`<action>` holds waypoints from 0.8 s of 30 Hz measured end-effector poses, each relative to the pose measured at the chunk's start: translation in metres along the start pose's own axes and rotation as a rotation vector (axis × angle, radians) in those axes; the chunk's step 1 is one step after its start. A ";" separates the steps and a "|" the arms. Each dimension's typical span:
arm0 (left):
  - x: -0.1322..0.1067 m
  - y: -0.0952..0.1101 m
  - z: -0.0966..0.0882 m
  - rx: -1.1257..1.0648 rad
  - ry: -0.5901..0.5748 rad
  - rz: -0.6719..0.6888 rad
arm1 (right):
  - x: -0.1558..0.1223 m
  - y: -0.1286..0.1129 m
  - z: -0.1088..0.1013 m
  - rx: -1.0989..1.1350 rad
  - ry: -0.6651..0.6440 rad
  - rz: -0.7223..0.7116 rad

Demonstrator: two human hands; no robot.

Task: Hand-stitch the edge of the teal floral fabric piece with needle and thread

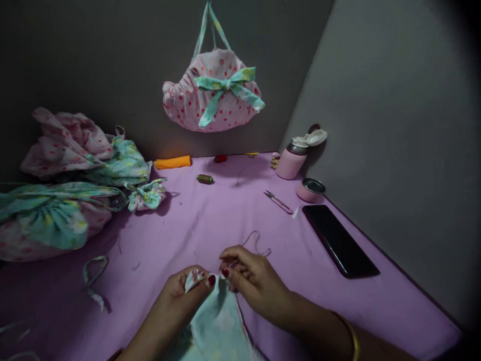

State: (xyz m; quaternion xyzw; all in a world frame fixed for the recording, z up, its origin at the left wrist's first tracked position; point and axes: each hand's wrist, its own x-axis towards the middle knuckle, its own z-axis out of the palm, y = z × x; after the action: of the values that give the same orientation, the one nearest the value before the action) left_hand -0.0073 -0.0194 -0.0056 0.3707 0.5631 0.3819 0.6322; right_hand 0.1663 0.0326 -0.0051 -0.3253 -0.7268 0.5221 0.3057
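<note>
My left hand (188, 291) grips a piece of light teal floral fabric (221, 321) near its top edge, the thumb pressed on top. A bit of pink-dotted lining shows between its thumb and fingers. The fabric hangs down toward the bottom of the view. Close beside that edge is my right hand (255, 283), its thumb and forefinger pinched together. What sits in the pinch is too small to make out. A thin brown thread (257, 243) loops on the table just behind the right hand.
Sewn fabric bags (56, 215) pile up at left, beside a small drawstring pouch (147, 195). A pink bag (218, 95) hangs above. Farther back lie a thread spool (205, 179) and orange cloth (173, 162). Thread snips (278, 202), a pink bottle (291, 161) and a phone (340, 240) are right.
</note>
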 end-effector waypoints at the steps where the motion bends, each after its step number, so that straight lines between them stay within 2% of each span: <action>1: 0.000 -0.001 0.000 0.017 0.007 0.013 | 0.000 -0.001 -0.001 -0.087 0.063 -0.057; 2: 0.000 -0.001 0.000 0.028 0.008 0.027 | 0.000 -0.003 -0.002 -0.150 0.098 -0.106; 4: 0.001 -0.001 0.000 0.040 0.001 0.057 | -0.001 -0.004 -0.001 -0.200 0.082 -0.175; 7: 0.001 -0.001 0.002 0.055 -0.007 0.084 | -0.001 -0.007 0.005 -0.135 0.042 -0.189; 9: 0.001 -0.002 0.002 0.064 -0.023 0.078 | 0.001 -0.010 0.006 0.055 0.080 -0.118; 12: 0.001 -0.003 0.001 0.052 -0.038 0.025 | 0.009 -0.013 -0.005 0.507 0.195 0.095; 14: 0.001 -0.004 0.001 0.033 -0.031 -0.018 | 0.016 -0.011 -0.024 0.724 0.339 0.176; 16: 0.001 -0.005 0.000 0.015 -0.028 -0.048 | 0.022 -0.004 -0.053 0.799 0.593 0.152; 17: 0.001 -0.005 0.000 0.008 -0.030 -0.052 | 0.024 0.000 -0.069 0.788 0.761 0.107; 19: 0.000 -0.005 0.000 -0.002 -0.037 -0.050 | 0.026 0.011 -0.101 0.675 1.150 -0.086; 20: 0.000 -0.005 0.000 -0.007 -0.038 -0.053 | 0.026 0.015 -0.114 0.644 1.247 -0.148; 22: -0.001 -0.004 0.000 -0.004 -0.032 -0.057 | 0.026 0.020 -0.128 0.548 1.367 -0.258; 23: -0.001 -0.004 0.000 0.005 -0.026 -0.061 | 0.027 0.021 -0.129 0.497 1.374 -0.289; 24: -0.002 -0.002 0.001 0.016 -0.018 -0.063 | 0.027 0.021 -0.125 0.433 1.326 -0.292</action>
State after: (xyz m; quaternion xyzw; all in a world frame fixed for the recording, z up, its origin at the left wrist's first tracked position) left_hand -0.0066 -0.0220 -0.0070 0.3612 0.5720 0.3538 0.6459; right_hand 0.2517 0.1288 0.0112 -0.4056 -0.3038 0.3006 0.8080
